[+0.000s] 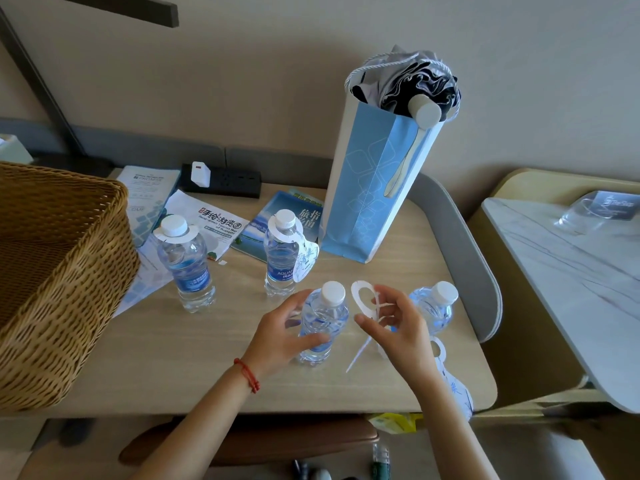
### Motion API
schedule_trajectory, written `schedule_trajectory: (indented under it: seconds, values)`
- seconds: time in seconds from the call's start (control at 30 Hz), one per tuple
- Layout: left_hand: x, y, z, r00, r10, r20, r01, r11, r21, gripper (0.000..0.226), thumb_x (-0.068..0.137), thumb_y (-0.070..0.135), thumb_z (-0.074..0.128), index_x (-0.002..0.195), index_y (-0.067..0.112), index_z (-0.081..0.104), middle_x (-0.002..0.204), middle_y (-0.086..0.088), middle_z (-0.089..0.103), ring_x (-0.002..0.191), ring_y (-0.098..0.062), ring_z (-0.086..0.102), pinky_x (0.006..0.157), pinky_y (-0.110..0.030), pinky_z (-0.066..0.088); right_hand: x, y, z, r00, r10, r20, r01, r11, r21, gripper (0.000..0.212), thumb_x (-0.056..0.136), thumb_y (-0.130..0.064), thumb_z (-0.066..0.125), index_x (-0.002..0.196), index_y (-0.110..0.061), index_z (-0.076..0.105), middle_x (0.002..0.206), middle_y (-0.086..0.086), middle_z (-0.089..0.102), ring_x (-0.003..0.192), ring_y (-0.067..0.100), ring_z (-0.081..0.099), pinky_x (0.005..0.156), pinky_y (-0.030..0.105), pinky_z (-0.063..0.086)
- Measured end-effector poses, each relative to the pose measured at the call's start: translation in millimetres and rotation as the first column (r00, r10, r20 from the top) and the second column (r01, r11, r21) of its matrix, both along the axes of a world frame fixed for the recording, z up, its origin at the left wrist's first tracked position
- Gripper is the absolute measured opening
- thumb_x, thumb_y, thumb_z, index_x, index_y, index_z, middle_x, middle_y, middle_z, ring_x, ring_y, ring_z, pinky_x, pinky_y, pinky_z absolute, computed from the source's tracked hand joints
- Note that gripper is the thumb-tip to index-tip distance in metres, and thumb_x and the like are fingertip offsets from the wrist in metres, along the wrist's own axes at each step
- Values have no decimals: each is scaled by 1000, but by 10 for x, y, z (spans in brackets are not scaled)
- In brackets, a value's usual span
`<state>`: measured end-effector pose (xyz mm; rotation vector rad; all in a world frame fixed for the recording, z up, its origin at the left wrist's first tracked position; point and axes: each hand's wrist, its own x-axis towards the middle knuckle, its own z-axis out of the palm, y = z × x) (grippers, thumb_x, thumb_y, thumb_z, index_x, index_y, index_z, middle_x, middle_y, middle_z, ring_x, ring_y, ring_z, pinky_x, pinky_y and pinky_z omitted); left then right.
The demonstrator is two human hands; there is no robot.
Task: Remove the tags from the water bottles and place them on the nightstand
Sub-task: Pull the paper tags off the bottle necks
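Several clear water bottles with white caps stand on the wooden table [194, 368]. The far left bottle [187, 268] and the far middle bottle [280, 254] each wear a white paper tag round the neck. My left hand [287, 334] grips the near middle bottle [323, 320], which has no tag. My right hand [391, 327] pinches a white ring-shaped tag [363, 299] just right of that bottle's cap. Behind my right hand stands a fourth bottle [436, 306], untagged. Another loose tag [453, 379] lies on the table at the right edge.
A large wicker basket [59, 278] fills the left. A tall blue paper bag [377, 174] with a folded umbrella stands at the back. Brochures [204, 220] and a black power strip [225, 181] lie behind the bottles. A marble-topped stand [571, 289] with a glass is at the right.
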<state>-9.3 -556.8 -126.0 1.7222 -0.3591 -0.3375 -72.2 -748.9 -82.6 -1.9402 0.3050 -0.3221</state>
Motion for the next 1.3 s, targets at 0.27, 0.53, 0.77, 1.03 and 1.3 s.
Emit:
schedule_trajectory:
  seconds: [0.27,0.53,0.77,1.03,1.3]
  values:
    - [-26,8,60,1000,-10,8,11,1000,-11,68,54,46,77,115,45,47,119,6,62,108,-9,60,97,-32,46,-34,9,-754,963,-79,-256,-19,933,-359,51,76,-30,72,121,-16,52,105,-1,51,73,9,55,66,18,40]
    - [-40,11,72,1000,2,-7,-2,1000,-4,71,59,31,81,121,36,47,127,1,58,115,-15,56,100,-40,45,96,50,-1069,897,-88,-433,-116,899,-423,49,85,-29,61,130,-16,43,129,8,46,109,27,53,80,33,44]
    - [-64,14,81,1000,5,-24,-5,1000,5,75,60,34,81,126,34,44,128,-2,57,115,-17,56,100,-41,45,150,62,-892,955,-49,-293,-72,919,-387,46,85,-29,63,126,-16,49,126,3,51,101,19,57,75,29,45]
    - [-134,51,130,997,74,12,-74,997,7,63,67,31,74,122,40,45,123,5,59,115,-9,55,97,-28,45,401,66,-259,1000,24,-12,-26,956,-292,41,80,-24,71,116,-11,58,112,4,59,92,12,56,79,31,49]
    - [25,129,296,909,399,125,-394,917,-61,36,82,12,64,114,23,54,111,3,63,106,-10,59,82,-9,46,755,84,215,979,149,137,-112,963,-245,40,76,-28,74,111,-13,61,100,-2,59,85,11,56,76,21,44]
